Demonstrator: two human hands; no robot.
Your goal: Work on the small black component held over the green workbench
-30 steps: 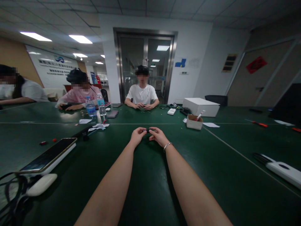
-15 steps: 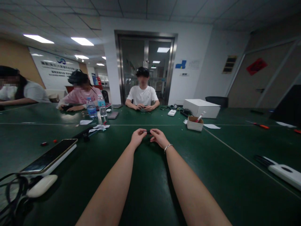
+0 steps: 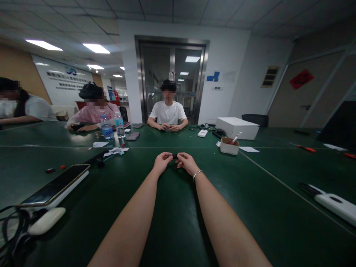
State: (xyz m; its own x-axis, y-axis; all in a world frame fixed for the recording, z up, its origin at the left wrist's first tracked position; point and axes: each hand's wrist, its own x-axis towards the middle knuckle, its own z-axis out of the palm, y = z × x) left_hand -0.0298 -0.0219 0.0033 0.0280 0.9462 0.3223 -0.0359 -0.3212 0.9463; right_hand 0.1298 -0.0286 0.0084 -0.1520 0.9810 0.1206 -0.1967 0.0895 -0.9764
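Dark piece: small, bar-like and nearly black (image 3: 175, 156); its ends are lost under fingertips, and its finer shape is too small to make out.
Where it is: left of the open carton (image 3: 229, 148) and a little nearer the wearer, over the green table (image 3: 178, 211); whether it touches the tabletop, I can't tell.
Long axis: crosswise, running from one hand to the other, close to level; which end is its front, I can't tell.
Left hand (image 3: 161, 163): thumb and fingertips pinching the left end of the dark piece.
Right hand (image 3: 188, 163): pinching the right end between thumb and forefinger, the other fingers curled below; a silvery bracelet (image 3: 197, 175) circles the wrist.
Lettering: the wall sign (image 3: 62, 79), well beyond the carton and to its left, carries a blue emblem over rows of characters, too blurred to read.
Bottle labels: blue on both, one bottle (image 3: 107, 129) beside the other (image 3: 119, 127), left of the carton; I can't make out a brand.
Around the carton: a pen (image 3: 236, 138) leans up out of it, a white box (image 3: 241, 129) sits just behind, and a phone (image 3: 57, 184) lies well to its left, nearer the wearer.
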